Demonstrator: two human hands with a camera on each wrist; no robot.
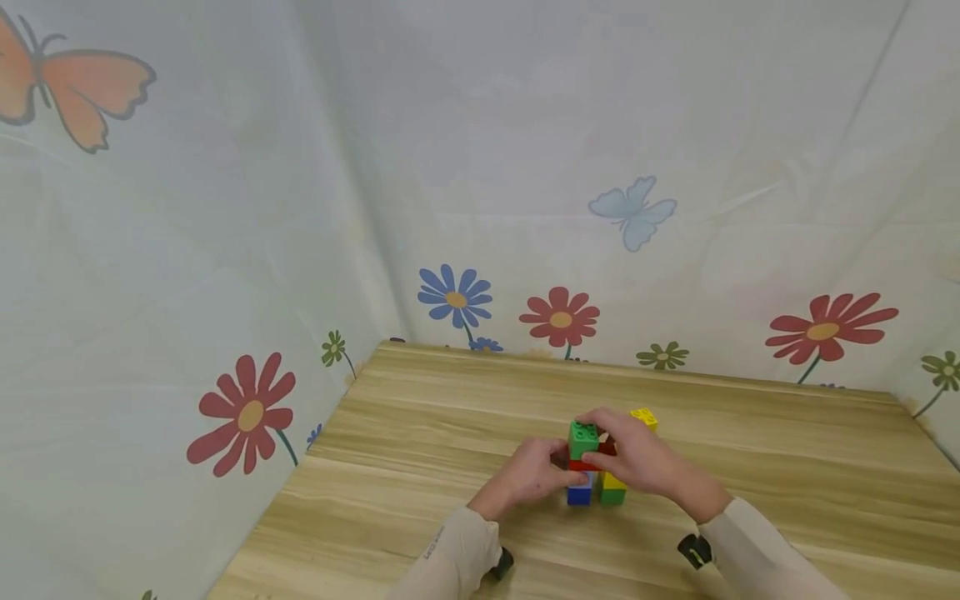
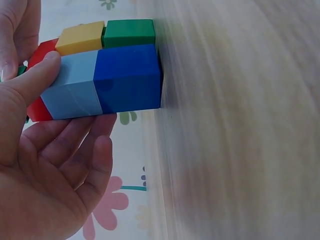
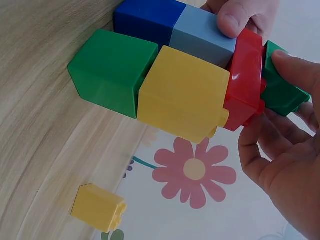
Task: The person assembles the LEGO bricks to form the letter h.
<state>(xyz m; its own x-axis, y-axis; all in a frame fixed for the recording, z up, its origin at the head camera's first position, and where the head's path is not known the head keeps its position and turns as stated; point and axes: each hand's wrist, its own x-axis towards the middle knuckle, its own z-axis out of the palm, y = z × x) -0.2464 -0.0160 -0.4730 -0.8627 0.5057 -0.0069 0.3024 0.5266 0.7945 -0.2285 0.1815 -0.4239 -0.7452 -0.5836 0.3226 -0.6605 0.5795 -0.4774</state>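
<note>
Two short columns of toy building bricks stand side by side on the table. One has a dark blue brick under a light blue brick; the other has a green brick under a yellow brick. A red brick lies across the top. My left hand grips the light blue brick, thumb on its near face and fingers behind. Between thumb and fingers, my right hand pinches a second green brick at the red brick's left end. In the right wrist view this green brick looks slightly tilted.
A loose yellow brick stands on the wooden table behind my right hand. Around the table's back and left edges hangs a pale curtain printed with flowers and butterflies.
</note>
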